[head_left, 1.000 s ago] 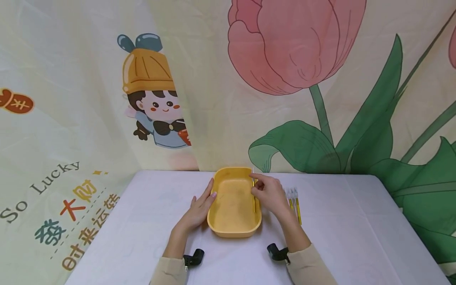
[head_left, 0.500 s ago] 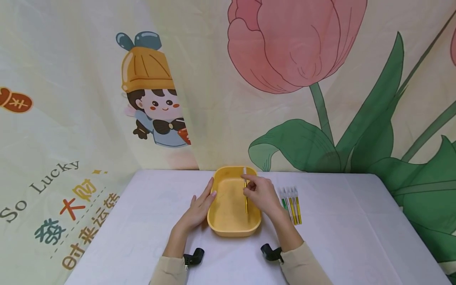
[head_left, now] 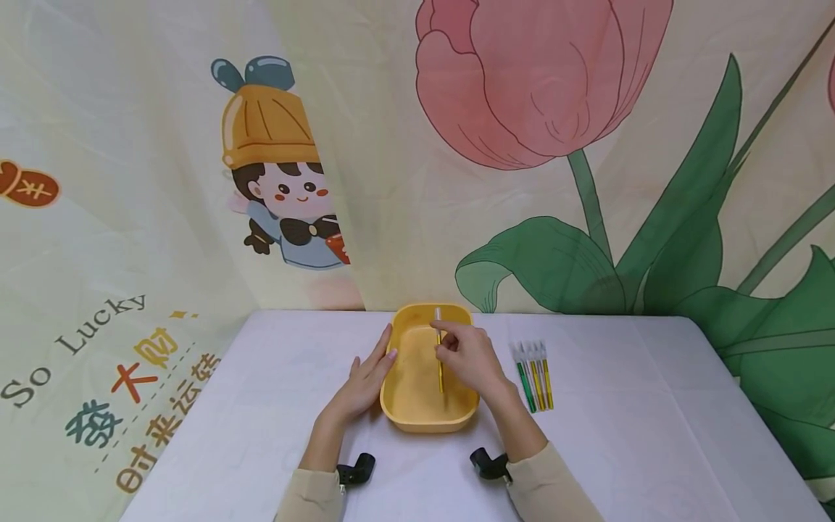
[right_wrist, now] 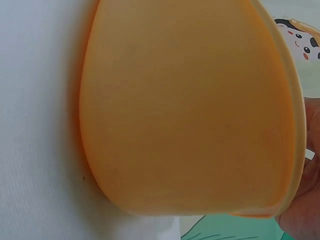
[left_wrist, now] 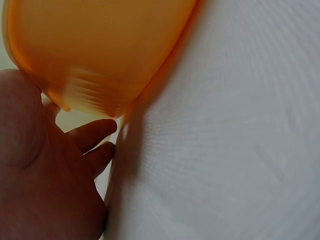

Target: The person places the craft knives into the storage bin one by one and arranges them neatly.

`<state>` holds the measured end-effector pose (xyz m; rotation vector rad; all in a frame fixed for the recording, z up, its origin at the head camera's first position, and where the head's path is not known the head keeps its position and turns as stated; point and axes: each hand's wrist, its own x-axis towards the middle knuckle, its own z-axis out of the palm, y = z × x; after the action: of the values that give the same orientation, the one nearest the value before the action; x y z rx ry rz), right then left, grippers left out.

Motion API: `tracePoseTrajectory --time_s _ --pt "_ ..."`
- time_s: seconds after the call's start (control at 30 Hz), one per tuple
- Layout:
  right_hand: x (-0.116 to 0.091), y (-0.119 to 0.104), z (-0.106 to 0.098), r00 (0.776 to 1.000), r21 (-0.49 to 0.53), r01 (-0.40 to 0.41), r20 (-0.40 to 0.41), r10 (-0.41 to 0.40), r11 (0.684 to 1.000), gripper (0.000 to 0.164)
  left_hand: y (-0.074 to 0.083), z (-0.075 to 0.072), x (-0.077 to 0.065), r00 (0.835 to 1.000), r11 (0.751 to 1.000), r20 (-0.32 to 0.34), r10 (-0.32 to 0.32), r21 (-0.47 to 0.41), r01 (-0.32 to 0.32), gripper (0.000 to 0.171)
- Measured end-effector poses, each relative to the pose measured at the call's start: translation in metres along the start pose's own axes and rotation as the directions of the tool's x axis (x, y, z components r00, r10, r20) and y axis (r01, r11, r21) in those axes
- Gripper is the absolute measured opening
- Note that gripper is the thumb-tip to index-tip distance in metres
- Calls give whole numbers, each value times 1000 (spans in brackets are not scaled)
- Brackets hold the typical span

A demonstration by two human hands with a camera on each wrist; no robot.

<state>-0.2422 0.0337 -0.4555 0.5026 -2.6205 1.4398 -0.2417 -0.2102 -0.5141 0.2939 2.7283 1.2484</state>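
Note:
A yellow rectangular tray [head_left: 427,419] with rounded corners stands on the white table. My left hand [head_left: 361,388] holds its left side, thumb overlapping the rim and the other fingers outside, stretched along the wall. Over the tray, my right hand [head_left: 472,360] pinches a slim pen-shaped tool [head_left: 441,373] between thumb and fingers. The tool has a yellow barrel and a pale upper end, and stands nearly lengthwise with the tray. In the right wrist view the tray wall [right_wrist: 190,110] hides most of the right hand [right_wrist: 305,200]. The left wrist view shows the left hand [left_wrist: 55,165] beside the tray.
Several similar pen-shaped tools [head_left: 535,377], green and yellow with clear tops, lie side by side on the table [head_left: 626,420] right of the tray. Behind the table's far edge hangs a printed cloth [head_left: 391,217] with a tulip and a cartoon figure.
My right hand has moved left with the yellow pen-shaped tool, from the tray's right rim to over its middle. The tools on the table have come into fuller view. The left hand stays put.

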Motion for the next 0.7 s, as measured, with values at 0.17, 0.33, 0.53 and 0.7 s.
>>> tracePoseTrajectory --time_s 0.17,0.33,0.53,0.7 --pt "1 -2 5 1000 -3 18 23 -18 1000 42 0 0 0 1000 1000 4 -4 5 4 67" --pt "2 -3 9 999 -23 23 34 -23 999 42 -1 0 0 1000 1000 1 0 -2 0 69" --pt "2 -5 13 998 -45 53 29 -51 998 42 -1 0 2 1000 1000 5 -5 -5 5 66" --pt "2 -8 19 998 -54 58 35 -56 997 42 0 0 2 1000 1000 6 -18 -9 18 63"
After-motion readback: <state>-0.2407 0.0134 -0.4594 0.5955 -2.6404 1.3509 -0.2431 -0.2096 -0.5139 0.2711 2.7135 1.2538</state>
